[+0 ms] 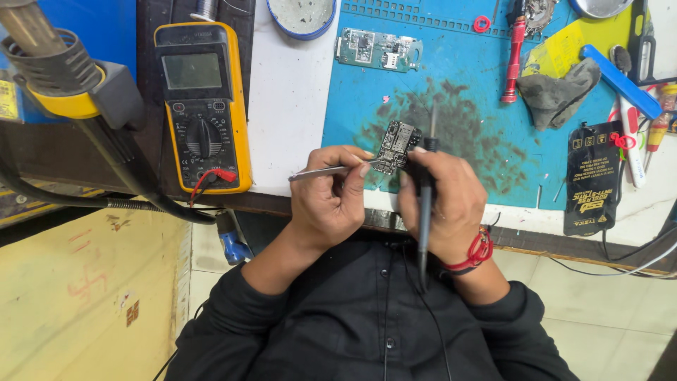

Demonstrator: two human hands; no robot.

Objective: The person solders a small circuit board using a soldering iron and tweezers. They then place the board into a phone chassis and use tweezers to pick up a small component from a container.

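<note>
While left hand (331,194) grips tweezers (321,171), right hand (441,201) clasps black probe (425,204), circuit board (396,146) between, residue-filled blue tin (302,15) beyond.

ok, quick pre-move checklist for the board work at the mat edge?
1. Left hand grips tweezers: ok.
2. Tweezer tips at small circuit board: ok.
3. Right hand holds black soldering iron: ok.
4. Iron tip on a joint: cannot tell.
5. Board steady over blue mat: cannot tell.
6. Iron cord free of the red wrist thread: ok.
</note>
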